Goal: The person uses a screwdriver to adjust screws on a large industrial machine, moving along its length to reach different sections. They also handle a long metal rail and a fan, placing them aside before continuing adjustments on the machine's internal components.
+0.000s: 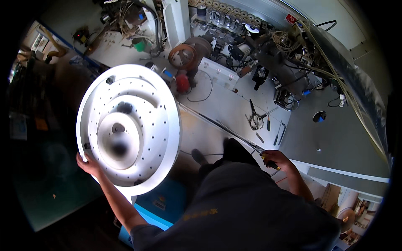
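A large white round bowl with stepped rings and rows of small holes stands tilted at my left. My left hand is closed round its lower left rim, though the fingertips are partly hidden. Dark knobs sit near the bowl's edge, and a dark round spot shows in its middle. On my right, close to the bench edge, my right hand is wrapped round a screwdriver with a black and yellow handle.
On the bench lie black-handled scissors, a hex key and slim hand tools. Machinery and cables fill the back. A green cup stands far left, and a blue box is below the bowl.
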### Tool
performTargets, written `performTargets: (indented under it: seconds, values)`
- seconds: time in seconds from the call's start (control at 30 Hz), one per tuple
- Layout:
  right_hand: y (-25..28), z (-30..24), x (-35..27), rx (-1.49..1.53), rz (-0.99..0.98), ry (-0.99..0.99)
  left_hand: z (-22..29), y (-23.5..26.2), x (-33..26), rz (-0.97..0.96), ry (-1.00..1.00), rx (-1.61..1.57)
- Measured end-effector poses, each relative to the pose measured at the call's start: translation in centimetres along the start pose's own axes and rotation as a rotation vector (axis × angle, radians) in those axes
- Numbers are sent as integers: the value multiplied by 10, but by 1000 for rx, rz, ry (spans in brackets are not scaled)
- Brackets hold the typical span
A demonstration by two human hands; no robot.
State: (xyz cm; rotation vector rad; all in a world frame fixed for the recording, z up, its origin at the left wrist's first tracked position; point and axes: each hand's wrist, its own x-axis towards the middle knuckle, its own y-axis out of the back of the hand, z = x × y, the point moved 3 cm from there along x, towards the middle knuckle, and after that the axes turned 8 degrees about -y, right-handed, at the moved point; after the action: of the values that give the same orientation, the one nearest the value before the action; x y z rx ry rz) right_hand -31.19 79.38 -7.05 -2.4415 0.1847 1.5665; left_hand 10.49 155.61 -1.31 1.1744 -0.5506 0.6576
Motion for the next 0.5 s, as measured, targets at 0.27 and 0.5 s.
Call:
performTargets:
  seconds: [0.27,0.5]
  values:
    - [-103,-198,50,74,-395,712,434,-68,-105,-1362,-38,-1407]
    - [-134,-344,73,-329,33,1225,528,-97,-78,-1335,242,-1408]
